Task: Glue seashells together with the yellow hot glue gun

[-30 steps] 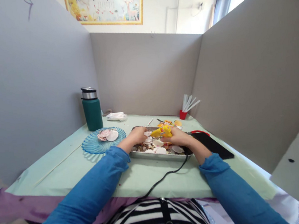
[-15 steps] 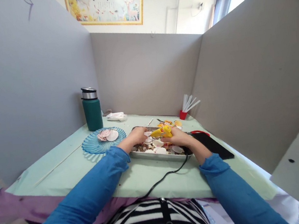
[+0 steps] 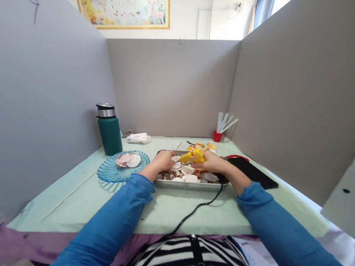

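Note:
My right hand [image 3: 210, 162] is wrapped round a yellow hot glue gun [image 3: 191, 156], its nozzle pointing left. Close to the nozzle, my left hand [image 3: 163, 161] has its fingers closed on a small white seashell [image 3: 175, 159], partly covered by the fingertips. Both hands are over a metal tray [image 3: 184, 185] filled with loose shells [image 3: 190, 178], some white and flat, others small and brown. From the tray's right end a black cord [image 3: 196, 207] runs toward my body.
A blue glass plate [image 3: 106, 173] with pink and white shells stands left, a green bottle [image 3: 110, 135] behind it. White glue sticks [image 3: 223, 122] fill a red cup [image 3: 217, 136]. Right of the tray lie a black board [image 3: 257, 172] and a red-handled tool [image 3: 238, 157]. Grey partitions [image 3: 174, 85] enclose the table.
The glue gun in my right hand has shifted very slightly. My left hand keeps its place over the tray.

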A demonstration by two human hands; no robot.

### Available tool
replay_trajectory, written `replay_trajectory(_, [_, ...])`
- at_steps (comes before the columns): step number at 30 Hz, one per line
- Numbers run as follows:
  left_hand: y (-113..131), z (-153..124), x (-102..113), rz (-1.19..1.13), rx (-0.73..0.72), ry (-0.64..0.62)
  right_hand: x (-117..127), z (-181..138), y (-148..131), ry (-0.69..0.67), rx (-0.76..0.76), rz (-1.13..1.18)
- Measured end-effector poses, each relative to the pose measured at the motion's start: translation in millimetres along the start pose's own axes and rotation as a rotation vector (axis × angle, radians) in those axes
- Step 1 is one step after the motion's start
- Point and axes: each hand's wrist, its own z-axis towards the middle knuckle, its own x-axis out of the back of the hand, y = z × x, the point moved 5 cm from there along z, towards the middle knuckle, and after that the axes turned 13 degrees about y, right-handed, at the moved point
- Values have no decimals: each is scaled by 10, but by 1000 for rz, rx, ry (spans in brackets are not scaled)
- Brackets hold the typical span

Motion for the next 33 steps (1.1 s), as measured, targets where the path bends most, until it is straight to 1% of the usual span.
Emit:
replay_trajectory(18, [-13, 9, -15, -14, 6, 5, 22, -8, -31, 12, -8, -23])
replay_trajectory(23, [-23, 16, -23, -24, 14, 4, 7, 7, 14, 2, -3, -16])
replay_trajectory(28, [-26, 19, -25, -29, 11, 6, 17, 30, 84, 56, -32, -7])
replay_trajectory(33, [-24, 13, -19, -26, 21, 4, 12, 24, 61, 36, -22, 18])
